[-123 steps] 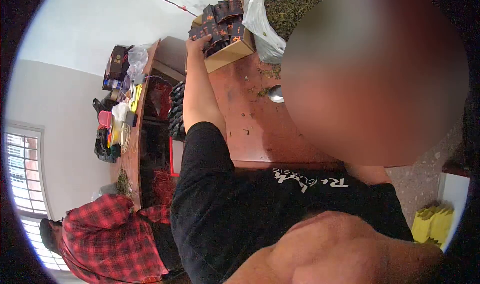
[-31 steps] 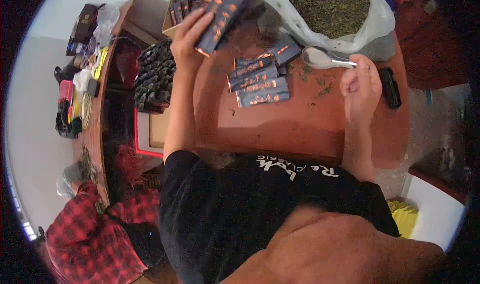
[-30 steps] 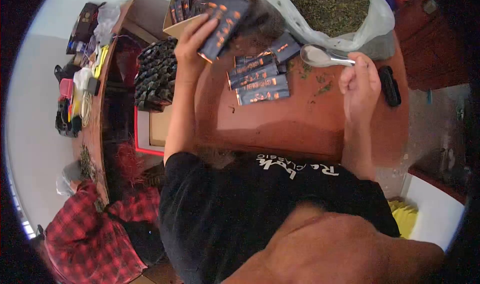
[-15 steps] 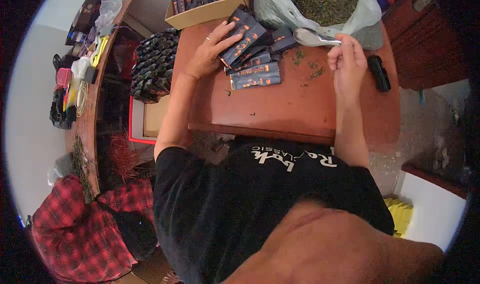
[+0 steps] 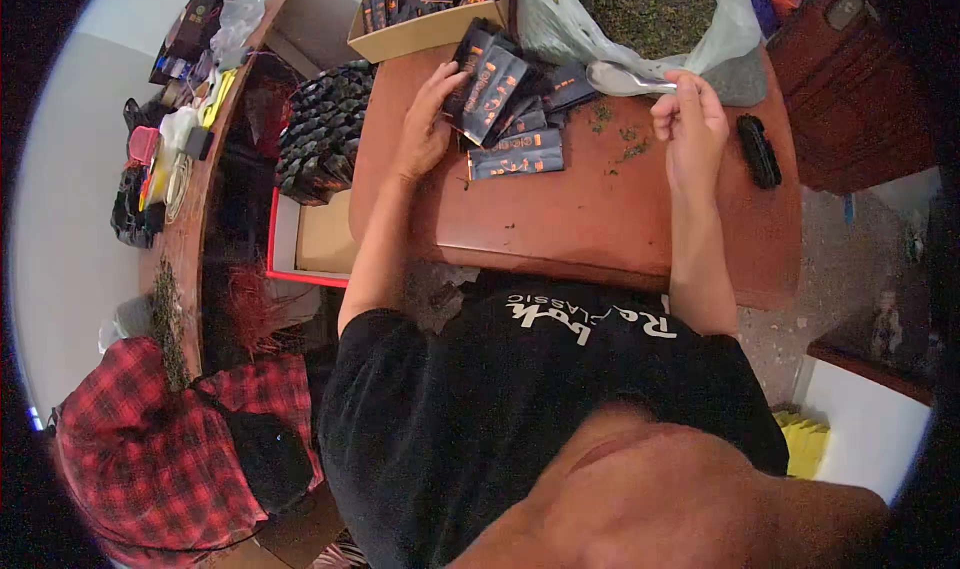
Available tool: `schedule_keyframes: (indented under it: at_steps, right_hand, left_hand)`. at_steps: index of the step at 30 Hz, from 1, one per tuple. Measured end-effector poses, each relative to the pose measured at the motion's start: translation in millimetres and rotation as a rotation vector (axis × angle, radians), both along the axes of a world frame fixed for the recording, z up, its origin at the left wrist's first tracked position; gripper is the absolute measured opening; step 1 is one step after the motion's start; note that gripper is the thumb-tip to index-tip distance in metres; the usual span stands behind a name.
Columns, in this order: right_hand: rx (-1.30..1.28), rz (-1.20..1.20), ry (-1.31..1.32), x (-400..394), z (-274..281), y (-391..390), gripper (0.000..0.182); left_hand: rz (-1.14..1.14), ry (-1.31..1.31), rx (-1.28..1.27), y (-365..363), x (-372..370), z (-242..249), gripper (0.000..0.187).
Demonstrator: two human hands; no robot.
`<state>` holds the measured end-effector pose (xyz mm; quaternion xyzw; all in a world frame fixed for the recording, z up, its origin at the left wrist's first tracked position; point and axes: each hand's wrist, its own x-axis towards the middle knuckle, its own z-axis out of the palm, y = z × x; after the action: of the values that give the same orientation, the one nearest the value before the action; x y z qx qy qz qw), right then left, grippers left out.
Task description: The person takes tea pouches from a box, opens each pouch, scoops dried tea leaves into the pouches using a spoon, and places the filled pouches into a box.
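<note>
My left hand [image 5: 430,119] is at the left edge of a pile of black packets with orange print [image 5: 492,87], its fingers against the top packets. Between the thumb and fingers of my right hand [image 5: 692,119] is the handle of a metal spoon [image 5: 620,79]. The spoon's bowl points left, just below a clear plastic bag [image 5: 560,31] of dried green leaves [image 5: 645,9]. Another packet [image 5: 518,156] lies flat at the front of the pile. Green crumbs [image 5: 630,149] are scattered on the brown table [image 5: 560,219].
A cardboard box [image 5: 420,37] of packets stands at the table's back left. A black object [image 5: 759,151] lies near the right edge. Left of the table are stacked dark packets [image 5: 322,129] above a red-edged box [image 5: 312,277], and a cluttered shelf [image 5: 190,259].
My left hand has drawn back slightly from the top of the packets, which now lie more spread apart. The view has shifted a little. My right hand still holds the spoon.
</note>
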<state>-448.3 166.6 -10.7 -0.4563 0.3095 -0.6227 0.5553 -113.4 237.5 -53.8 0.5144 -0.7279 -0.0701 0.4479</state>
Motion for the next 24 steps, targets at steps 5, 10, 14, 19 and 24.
schedule_keyframes:
  at_steps: [5,10,14,19,24]
  right_hand:
    - [-0.007,0.008,-0.029,2,0,2,0.025]
    - [0.008,0.018,0.005,4,0,-2,0.024]
    - [-0.004,0.003,0.005,8,-2,-2,0.023]
    - [0.007,-0.006,0.008,4,-4,-2,0.024]
    - [-0.016,0.012,-0.002,6,-3,-3,0.024]
  left_hand:
    - [0.07,0.249,-0.016,4,6,-17,0.043]
    - [0.199,0.34,0.028,-8,-20,-20,0.039]
    - [0.194,0.3,-0.036,-28,-38,-19,0.037]
    - [0.203,0.484,0.004,-40,-35,-27,0.037]
    - [0.273,0.556,0.091,-20,-13,-23,0.05]
